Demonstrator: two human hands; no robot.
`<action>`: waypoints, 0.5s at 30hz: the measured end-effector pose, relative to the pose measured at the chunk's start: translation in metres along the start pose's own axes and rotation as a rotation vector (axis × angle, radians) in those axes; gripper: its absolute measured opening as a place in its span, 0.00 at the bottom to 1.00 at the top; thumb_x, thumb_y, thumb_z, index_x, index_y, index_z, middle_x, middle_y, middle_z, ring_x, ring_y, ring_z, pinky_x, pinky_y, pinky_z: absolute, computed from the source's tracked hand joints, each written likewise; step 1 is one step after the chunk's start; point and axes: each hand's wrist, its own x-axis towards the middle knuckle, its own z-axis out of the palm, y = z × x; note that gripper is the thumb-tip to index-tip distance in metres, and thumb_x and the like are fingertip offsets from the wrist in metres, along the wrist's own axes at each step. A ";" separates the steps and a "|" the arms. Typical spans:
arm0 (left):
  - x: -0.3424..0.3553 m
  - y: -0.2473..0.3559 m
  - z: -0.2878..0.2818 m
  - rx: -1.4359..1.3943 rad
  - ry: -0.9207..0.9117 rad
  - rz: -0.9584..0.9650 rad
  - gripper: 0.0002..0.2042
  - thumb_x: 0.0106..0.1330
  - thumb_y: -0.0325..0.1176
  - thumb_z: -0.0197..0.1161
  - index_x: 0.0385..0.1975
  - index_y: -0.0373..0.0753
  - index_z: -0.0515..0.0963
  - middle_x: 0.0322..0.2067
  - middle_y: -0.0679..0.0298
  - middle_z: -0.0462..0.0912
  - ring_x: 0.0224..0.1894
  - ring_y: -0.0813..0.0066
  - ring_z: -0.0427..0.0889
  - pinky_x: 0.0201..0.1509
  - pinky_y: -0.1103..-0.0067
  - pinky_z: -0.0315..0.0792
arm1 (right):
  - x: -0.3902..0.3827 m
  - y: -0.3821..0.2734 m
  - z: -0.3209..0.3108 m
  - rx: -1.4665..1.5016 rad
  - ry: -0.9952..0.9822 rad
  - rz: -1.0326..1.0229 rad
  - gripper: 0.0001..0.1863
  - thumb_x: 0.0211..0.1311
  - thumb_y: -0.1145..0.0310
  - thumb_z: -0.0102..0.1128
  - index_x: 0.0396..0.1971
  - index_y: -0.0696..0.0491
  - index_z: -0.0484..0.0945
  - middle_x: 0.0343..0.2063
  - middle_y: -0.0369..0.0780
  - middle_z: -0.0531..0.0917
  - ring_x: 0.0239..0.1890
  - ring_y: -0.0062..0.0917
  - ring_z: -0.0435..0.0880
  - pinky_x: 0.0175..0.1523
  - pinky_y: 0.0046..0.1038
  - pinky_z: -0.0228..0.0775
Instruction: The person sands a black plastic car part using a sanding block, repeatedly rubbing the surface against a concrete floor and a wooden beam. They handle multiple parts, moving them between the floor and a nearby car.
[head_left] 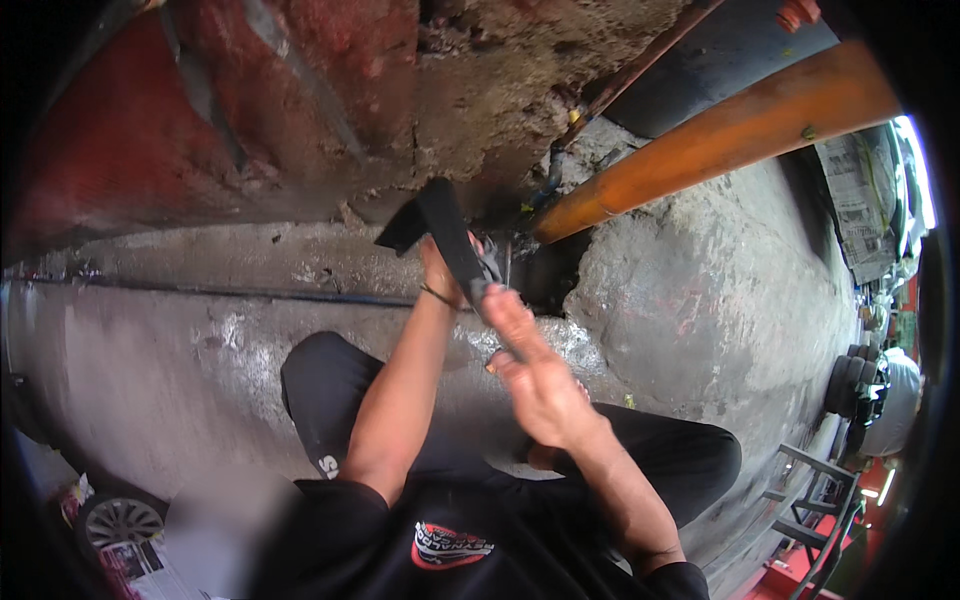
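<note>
Black tool [447, 232] between the person's two hands: a flat bar with a wedge-shaped piece jutting left at its top, its long axis slanting from upper left down to the right hand [541, 385]. That hand, slightly blurred, is closed round the lower end, thumb laid along it. The left hand [437, 266] is nearer the upper end, just beneath the bar and partly covered by it; how far its fingers are curled, or whether it has hold of anything, I cannot tell. Some small grey metal [488, 263] shows beside the bar. Beyond the wedge rises a scraped, red-painted surface [330, 60]. To the right, an orange pipe [720, 140] slants down to a dark hole [555, 275] in the concrete floor [700, 300].
</note>
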 end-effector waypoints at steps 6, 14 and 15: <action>-0.049 -0.032 0.063 0.201 -0.031 -0.112 0.08 0.76 0.36 0.57 0.38 0.39 0.79 0.32 0.62 0.82 0.34 0.67 0.81 0.40 0.70 0.77 | 0.077 0.039 0.012 -0.421 0.266 -0.093 0.34 0.79 0.60 0.49 0.76 0.65 0.59 0.79 0.57 0.57 0.82 0.53 0.52 0.83 0.53 0.45; -0.066 -0.002 0.076 0.068 -0.037 -0.087 0.10 0.79 0.37 0.57 0.47 0.38 0.80 0.41 0.63 0.84 0.43 0.74 0.82 0.47 0.74 0.78 | 0.044 0.009 0.048 -0.330 0.272 -0.078 0.36 0.78 0.59 0.49 0.76 0.67 0.58 0.80 0.58 0.54 0.83 0.55 0.47 0.84 0.52 0.38; -0.068 -0.002 0.079 0.105 -0.045 -0.080 0.10 0.79 0.37 0.56 0.48 0.38 0.80 0.43 0.63 0.85 0.44 0.75 0.82 0.48 0.75 0.78 | 0.040 0.005 0.048 -0.367 0.269 -0.073 0.37 0.78 0.59 0.49 0.77 0.67 0.57 0.80 0.58 0.54 0.83 0.55 0.47 0.85 0.52 0.38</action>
